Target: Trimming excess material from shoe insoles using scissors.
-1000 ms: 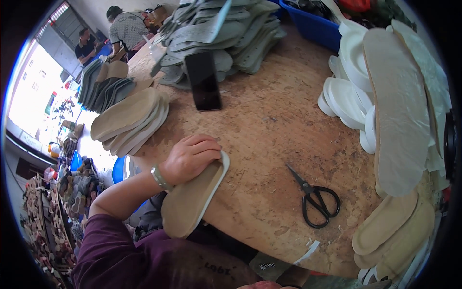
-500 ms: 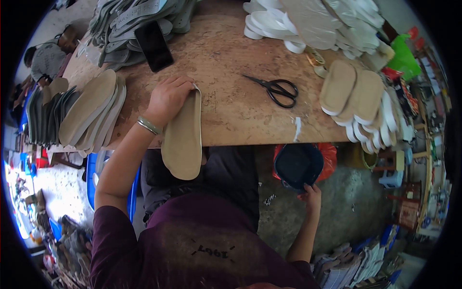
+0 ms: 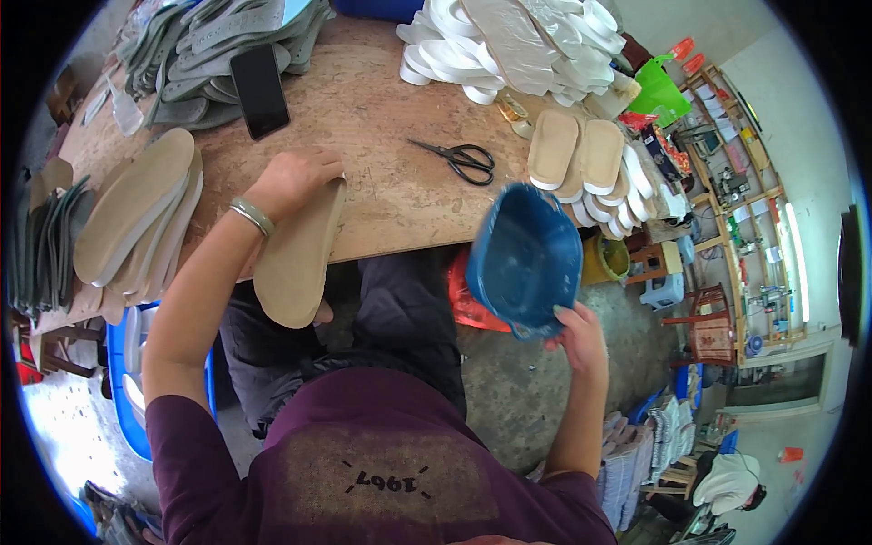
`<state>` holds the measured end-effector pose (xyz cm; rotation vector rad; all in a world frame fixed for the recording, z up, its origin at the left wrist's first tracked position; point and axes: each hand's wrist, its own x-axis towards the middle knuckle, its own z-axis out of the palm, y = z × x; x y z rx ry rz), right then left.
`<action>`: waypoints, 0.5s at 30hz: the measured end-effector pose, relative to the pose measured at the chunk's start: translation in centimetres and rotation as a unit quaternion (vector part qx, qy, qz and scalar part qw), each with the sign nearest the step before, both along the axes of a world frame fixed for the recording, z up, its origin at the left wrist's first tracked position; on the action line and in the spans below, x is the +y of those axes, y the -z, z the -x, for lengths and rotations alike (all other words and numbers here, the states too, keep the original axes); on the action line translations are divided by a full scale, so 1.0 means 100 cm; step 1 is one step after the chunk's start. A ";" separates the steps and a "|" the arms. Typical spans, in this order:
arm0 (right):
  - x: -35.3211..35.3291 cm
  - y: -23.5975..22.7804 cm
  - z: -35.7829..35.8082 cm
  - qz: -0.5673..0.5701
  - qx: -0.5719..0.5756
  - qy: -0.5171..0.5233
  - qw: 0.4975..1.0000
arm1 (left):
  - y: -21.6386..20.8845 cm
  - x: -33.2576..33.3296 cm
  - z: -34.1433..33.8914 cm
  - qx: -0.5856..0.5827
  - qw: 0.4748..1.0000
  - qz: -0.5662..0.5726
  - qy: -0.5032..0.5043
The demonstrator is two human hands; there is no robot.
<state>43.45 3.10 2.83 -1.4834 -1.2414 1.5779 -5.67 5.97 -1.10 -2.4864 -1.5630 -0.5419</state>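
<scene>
My left hand (image 3: 295,180) is closed around the upper end of a beige insole (image 3: 296,265), which hangs over the table's front edge above my lap. In my right hand (image 3: 579,338) is the rim of a blue plastic basin (image 3: 529,259), tilted so that its inside faces up at me. The basin is held just off the table's front edge, and I see nothing inside it. Black-handled scissors (image 3: 465,162) lie on the table between my hands, beyond the basin.
Beige insoles (image 3: 136,213) are stacked at the left, near a black phone (image 3: 260,91) and grey shoe parts (image 3: 218,54). White strips (image 3: 445,45) are piled at the back. More padded pieces (image 3: 554,150) lie at the right. A red bag (image 3: 472,300) sits below the table edge.
My right hand has raised the blue basin from beside the red bag to about table height. The view has swung right. My left hand still grips the insole.
</scene>
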 end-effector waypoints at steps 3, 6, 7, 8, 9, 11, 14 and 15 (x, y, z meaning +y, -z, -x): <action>0.021 0.004 0.044 -0.022 -0.009 -0.007 1.000 | 0.000 -0.003 -0.003 -0.004 0.997 0.057 -0.056; 0.046 0.014 0.076 -0.053 -0.009 -0.024 0.998 | -0.002 -0.015 -0.018 -0.034 0.995 0.029 -0.092; 0.053 0.018 0.087 -0.073 -0.010 -0.035 0.997 | 0.000 -0.019 -0.023 -0.034 0.994 0.032 -0.096; 0.057 0.021 0.099 -0.088 -0.008 -0.024 0.996 | 0.001 -0.024 -0.028 -0.070 0.991 0.015 -0.114; 0.062 0.026 0.108 -0.085 -0.006 -0.029 0.996 | 0.002 -0.027 -0.031 -0.105 0.986 -0.001 -0.132; 0.072 0.038 0.123 -0.130 0.008 -0.016 0.991 | 0.001 -0.031 -0.035 -0.108 0.983 0.049 -0.140; 0.081 0.047 0.138 -0.141 0.021 -0.009 0.990 | -0.002 -0.037 -0.044 -0.083 0.983 0.015 -0.161; 0.083 0.049 0.143 -0.160 0.021 -0.005 0.987 | -0.004 -0.037 -0.044 -0.120 0.978 0.058 -0.160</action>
